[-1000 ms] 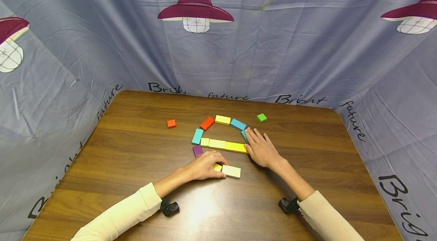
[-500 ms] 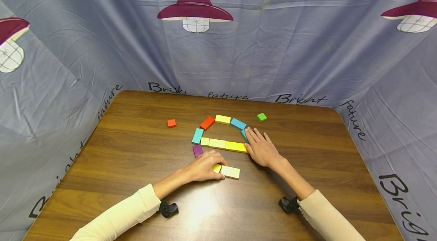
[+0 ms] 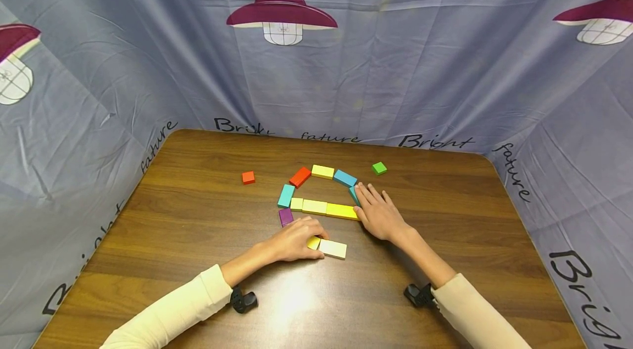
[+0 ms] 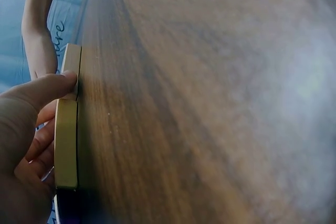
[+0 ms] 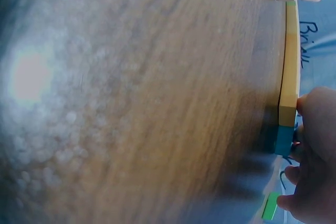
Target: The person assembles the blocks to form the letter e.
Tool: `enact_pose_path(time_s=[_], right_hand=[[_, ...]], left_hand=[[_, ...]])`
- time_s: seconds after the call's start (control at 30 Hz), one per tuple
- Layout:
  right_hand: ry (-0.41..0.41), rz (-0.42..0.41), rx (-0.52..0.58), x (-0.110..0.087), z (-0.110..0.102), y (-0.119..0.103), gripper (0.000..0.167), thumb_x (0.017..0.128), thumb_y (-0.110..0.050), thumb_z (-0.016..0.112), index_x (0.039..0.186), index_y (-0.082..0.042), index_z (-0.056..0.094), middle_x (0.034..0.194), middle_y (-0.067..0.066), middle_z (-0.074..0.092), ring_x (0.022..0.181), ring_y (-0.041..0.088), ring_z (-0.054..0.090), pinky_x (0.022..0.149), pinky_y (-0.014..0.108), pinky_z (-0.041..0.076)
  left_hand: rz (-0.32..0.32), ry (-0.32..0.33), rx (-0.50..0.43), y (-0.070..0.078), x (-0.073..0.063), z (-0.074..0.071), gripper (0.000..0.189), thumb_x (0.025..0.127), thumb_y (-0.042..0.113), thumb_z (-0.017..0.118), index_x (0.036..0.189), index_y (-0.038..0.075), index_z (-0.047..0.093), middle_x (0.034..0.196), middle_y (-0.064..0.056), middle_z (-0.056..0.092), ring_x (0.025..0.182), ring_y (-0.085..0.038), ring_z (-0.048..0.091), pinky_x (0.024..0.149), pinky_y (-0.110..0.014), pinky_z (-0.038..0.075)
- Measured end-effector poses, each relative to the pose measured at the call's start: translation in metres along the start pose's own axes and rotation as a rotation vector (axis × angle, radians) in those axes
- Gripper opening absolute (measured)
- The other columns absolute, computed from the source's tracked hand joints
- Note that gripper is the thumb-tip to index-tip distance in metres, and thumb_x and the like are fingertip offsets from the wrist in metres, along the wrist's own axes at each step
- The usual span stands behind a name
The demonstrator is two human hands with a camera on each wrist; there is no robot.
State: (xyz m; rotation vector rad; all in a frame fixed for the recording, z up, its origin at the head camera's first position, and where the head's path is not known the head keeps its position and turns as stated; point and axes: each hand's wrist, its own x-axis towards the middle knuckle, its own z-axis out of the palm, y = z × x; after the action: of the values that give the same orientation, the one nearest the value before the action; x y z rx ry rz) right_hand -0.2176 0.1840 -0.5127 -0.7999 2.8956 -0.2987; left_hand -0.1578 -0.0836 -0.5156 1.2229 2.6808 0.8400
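Note:
In the head view my left hand [image 3: 296,240] pinches the left end of a cream rectangular block [image 3: 333,249]. Beneath that palm a yellow block [image 3: 312,243] butts against it, partly hidden. The left wrist view shows the thumb [image 4: 65,77] on the cream block, with the yellow block [image 4: 66,142] and a dark block [image 4: 65,205] in line. My right hand [image 3: 381,216] lies with straight fingers, touching a teal block [image 3: 354,195] and the right end of a long yellow block [image 3: 342,211], both partly covered.
Red [image 3: 300,177], pale yellow [image 3: 323,172], blue [image 3: 345,177] and turquoise [image 3: 286,195] blocks form an arch above the yellow row [image 3: 314,206]. A purple block [image 3: 286,217] sits below left. A small red block [image 3: 248,177] and a green block [image 3: 379,168] lie apart on the wooden table [image 3: 198,211].
My left hand has slid slightly left, with the cream block and yellow block moving along. The right hand and the arch of blocks stay in place.

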Motion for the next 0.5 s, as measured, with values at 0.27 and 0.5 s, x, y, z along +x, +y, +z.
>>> enact_pose_path(time_s=[0.27, 0.5], right_hand=[[-0.002, -0.003, -0.013, 0.0009, -0.0003, 0.0004, 0.061, 0.109, -0.035, 0.035, 0.157, -0.001, 0.022, 0.162, 0.016, 0.022, 0.148, 0.036, 0.019, 0.115, 0.062, 0.015], [0.002, -0.008, -0.002, -0.0001, -0.0005, 0.0001, 0.061, 0.109, -0.035, 0.036, 0.157, 0.000, 0.022, 0.162, 0.017, 0.022, 0.148, 0.037, 0.019, 0.115, 0.063, 0.015]], left_hand=[[-0.014, -0.015, -0.010, -0.0010, 0.0000, -0.0003, 0.028, 0.082, 0.029, 0.083, 0.105, 0.016, 0.073, 0.103, 0.006, 0.066, 0.099, -0.011, 0.056, 0.085, -0.028, 0.045], [-0.028, -0.024, -0.028, -0.0023, -0.0004, 0.0015, 0.028, 0.082, 0.029, 0.083, 0.105, 0.016, 0.073, 0.105, 0.006, 0.067, 0.100, -0.010, 0.056, 0.086, -0.027, 0.045]])
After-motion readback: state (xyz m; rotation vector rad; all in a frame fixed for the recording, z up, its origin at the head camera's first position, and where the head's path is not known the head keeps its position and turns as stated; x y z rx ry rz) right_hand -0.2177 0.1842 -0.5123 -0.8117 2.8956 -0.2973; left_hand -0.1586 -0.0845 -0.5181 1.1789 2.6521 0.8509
